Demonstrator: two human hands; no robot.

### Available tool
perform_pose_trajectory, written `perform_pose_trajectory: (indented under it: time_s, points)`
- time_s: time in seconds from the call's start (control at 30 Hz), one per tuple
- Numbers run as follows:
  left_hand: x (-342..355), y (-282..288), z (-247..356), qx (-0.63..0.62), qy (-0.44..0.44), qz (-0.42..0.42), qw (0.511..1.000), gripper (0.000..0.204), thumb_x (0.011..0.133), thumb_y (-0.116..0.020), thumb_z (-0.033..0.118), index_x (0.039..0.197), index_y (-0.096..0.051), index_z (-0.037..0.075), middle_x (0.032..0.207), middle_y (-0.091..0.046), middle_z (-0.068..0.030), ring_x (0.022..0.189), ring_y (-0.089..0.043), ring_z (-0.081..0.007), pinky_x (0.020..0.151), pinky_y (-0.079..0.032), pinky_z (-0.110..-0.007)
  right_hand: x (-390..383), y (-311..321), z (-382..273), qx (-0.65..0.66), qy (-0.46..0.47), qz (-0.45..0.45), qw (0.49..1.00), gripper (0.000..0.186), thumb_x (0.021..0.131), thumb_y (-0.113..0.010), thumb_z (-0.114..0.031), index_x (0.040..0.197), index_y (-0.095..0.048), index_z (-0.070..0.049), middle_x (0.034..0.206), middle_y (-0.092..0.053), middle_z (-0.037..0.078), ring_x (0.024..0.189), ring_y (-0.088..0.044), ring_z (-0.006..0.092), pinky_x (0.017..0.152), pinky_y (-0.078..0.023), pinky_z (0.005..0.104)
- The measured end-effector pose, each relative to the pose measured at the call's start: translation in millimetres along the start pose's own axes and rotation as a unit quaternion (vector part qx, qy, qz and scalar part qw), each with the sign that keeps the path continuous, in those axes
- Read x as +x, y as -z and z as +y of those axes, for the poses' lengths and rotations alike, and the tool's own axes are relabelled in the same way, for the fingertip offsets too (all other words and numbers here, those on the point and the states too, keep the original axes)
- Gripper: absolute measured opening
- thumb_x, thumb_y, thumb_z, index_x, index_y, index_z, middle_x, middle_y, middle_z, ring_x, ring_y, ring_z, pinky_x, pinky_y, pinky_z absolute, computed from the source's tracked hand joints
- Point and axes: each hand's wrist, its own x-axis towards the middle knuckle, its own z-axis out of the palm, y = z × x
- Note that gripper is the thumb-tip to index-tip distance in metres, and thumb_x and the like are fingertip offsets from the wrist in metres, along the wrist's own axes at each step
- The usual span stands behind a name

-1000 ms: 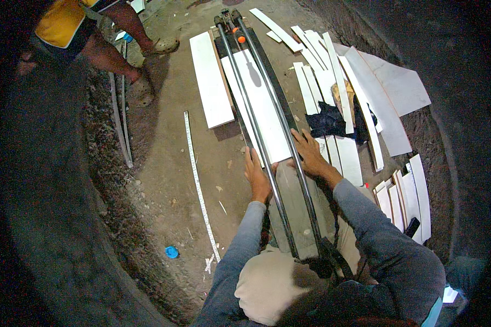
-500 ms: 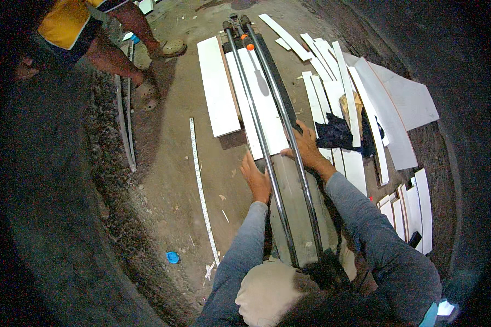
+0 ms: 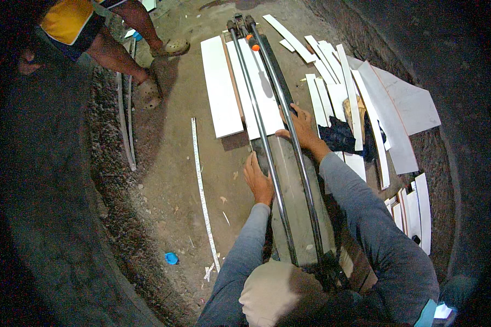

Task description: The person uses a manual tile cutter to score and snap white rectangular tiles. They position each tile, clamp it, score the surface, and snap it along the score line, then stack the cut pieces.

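Observation:
A manual tile cutter (image 3: 289,218) with two long metal rails lies lengthwise before me. On its far half rests a white tile (image 3: 251,103), under the rails. My right hand (image 3: 306,132) reaches around the right rail, its thumb at the tile's near right corner and its fingers along the right side. Beside the left rail, my left hand (image 3: 258,181) has its fingers stretched forward along the cutter's left edge, just short of the tile. A handle with orange parts (image 3: 253,43) sits between the rails at the far end.
Another white tile (image 3: 220,87) lies left of the cutter. White strips (image 3: 348,87) and grey-white offcuts (image 3: 390,120) crowd the right side around a dark cloth (image 3: 337,136). A measuring tape (image 3: 199,185) and a blue cap (image 3: 171,258) lie left. Another person's legs (image 3: 117,54) stand far left.
The white tile on the cutter has slid away from me, with my right hand moving along at its near corner. My left hand has stayed back and is now apart from the tile.

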Motion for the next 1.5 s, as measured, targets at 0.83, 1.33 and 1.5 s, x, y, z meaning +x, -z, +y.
perform_pose_trajectory:
  time_s: [0.83,1.33,1.5]
  points:
    - [33,20,-7,0.026,0.013,-0.036,0.999,0.078,0.086,-0.075,0.008,0.155,-0.039,0.008,0.158,-0.036,-0.0150,0.147,-0.033,-0.0372,0.116,-0.027,-0.054,203,83,-10,0.606,-0.244,0.017,0.757,0.052,0.107,-0.052,-0.046,0.137,-0.055,-0.004,0.120,-0.067,0.021,0.101,-0.070,0.0251,0.083,-0.061,0.0401]
    - [53,3,-26,-0.002,-0.038,0.006,0.999,0.079,0.086,-0.077,0.022,0.156,-0.041,0.012,0.159,-0.038,-0.0156,0.145,-0.039,-0.0383,0.112,-0.028,-0.059,337,160,-23,0.693,-0.331,-0.077,0.635,0.017,0.106,-0.042,-0.024,0.098,-0.051,-0.012,0.072,-0.056,0.000,0.045,-0.041,0.0050,0.036,-0.027,0.0209]
    - [51,-6,-12,0.007,-0.030,0.016,0.999,0.073,0.089,-0.074,0.023,0.154,-0.043,0.009,0.158,-0.040,-0.0166,0.145,-0.039,-0.0382,0.114,-0.026,-0.062,266,174,-42,0.692,-0.288,-0.060,0.660,0.021,0.106,-0.050,-0.031,0.098,-0.051,-0.012,0.074,-0.059,0.001,0.047,-0.045,0.0052,0.036,-0.028,0.0221]
